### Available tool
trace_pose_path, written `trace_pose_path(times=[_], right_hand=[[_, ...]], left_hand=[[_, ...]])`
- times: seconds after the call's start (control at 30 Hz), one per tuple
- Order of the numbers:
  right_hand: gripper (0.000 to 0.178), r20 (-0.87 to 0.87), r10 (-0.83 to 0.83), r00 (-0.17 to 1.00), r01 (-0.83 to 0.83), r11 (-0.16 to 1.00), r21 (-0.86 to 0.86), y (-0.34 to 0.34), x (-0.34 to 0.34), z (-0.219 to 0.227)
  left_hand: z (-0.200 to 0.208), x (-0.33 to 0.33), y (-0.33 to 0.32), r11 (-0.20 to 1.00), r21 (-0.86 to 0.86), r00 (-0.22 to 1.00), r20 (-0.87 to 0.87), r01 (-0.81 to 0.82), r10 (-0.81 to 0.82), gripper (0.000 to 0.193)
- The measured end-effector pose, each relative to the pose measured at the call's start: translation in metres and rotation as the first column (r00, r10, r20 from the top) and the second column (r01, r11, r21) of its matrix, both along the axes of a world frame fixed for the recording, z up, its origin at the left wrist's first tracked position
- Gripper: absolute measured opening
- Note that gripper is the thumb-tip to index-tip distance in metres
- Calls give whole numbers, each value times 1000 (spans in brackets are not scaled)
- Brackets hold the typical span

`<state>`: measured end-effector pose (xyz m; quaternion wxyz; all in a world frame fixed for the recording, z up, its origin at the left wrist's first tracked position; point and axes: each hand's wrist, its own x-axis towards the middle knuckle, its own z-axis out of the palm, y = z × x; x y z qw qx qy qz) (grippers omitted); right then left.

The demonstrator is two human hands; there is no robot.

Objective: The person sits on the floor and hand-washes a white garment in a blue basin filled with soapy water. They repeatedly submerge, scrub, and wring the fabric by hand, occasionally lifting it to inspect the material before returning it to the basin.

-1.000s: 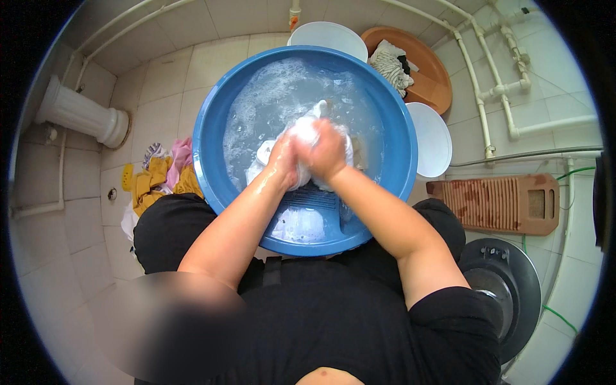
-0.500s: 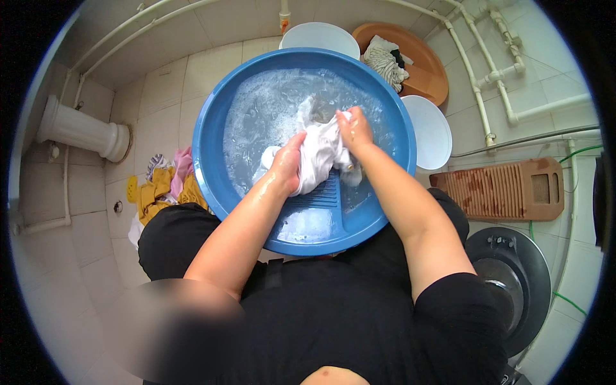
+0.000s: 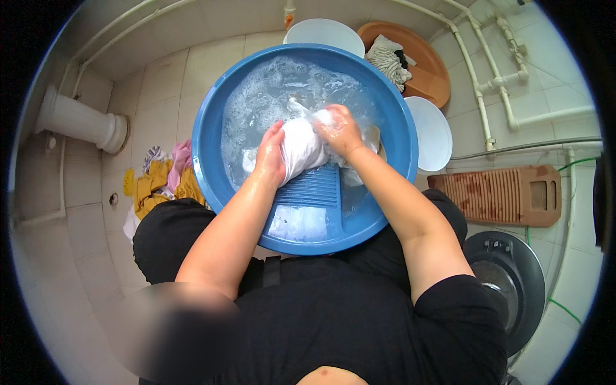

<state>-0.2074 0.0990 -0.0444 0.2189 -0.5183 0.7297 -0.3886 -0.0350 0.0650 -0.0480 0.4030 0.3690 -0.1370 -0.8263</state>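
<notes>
Head view, looking straight down: my left hand (image 3: 271,157) is clamped shut on the near-left side of a wet white cloth garment (image 3: 300,149), fingers curled over it, and my right hand (image 3: 339,131) is closed on the same bunch from the far-right side, knuckles up, soap film on the skin. Garment sits between both hands, pressed onto the top end of a blue ribbed plastic washboard (image 3: 311,199) that slopes down toward me, below my wrists. All of it is inside a big round blue plastic basin (image 3: 208,138) w/ sudsy water (image 3: 269,96) just beyond my fingers. Basin rests btwn my knees, black clothes under my forearms. Left of my left arm, on the tiled floor (image 3: 160,77), a heap of yellow and pink laundry (image 3: 163,183), touching the basin's outer wall as far as I can tell. Beyond my right hand, past the basin rim, a white round plastic bowl (image 3: 324,32), and next to it an orange plastic tub (image 3: 427,70) w/ a striped cloth in it. Right of my right forearm, another white round bowl (image 3: 431,135) just beside the basin, then a brown ribbed wooden washboard (image 3: 500,196) lying flat, well apart from the hand.
</notes>
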Motion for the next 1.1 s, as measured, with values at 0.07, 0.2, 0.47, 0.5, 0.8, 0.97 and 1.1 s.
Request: trace_pose_path(times=[0.07,0.2,0.47,0.5,0.8,0.97,1.1], right_hand=[[34,20,208,978,-200,961,-191,3,36,21],[27,-204,466,861,-508,810,-293,36,89,66],[23,-137,142,980,-186,901,-392,17,83,41],[23,0,40,999,-39,963,-266,8,78,38],[26,-50,157,986,-163,970,-180,20,85,33],[48,-118,-210,971,236,925,298,-25,-1,16],[62,-227,4,974,116,850,514,1,-43,-24]], left_hand=[[-2,1,-5,997,75,987,-159,-11,23,33],[-13,23,-14,920,75,850,-418,384,-321,34],[45,-3,16,998,36,983,174,46,-51,28],[29,-6,6,986,145,992,80,81,-93,25],[-18,-1,-2,961,48,940,-228,273,-255,29],[26,-20,15,946,157,946,-203,284,-251,39],[53,-11,9,944,293,973,-210,155,-95,38]])
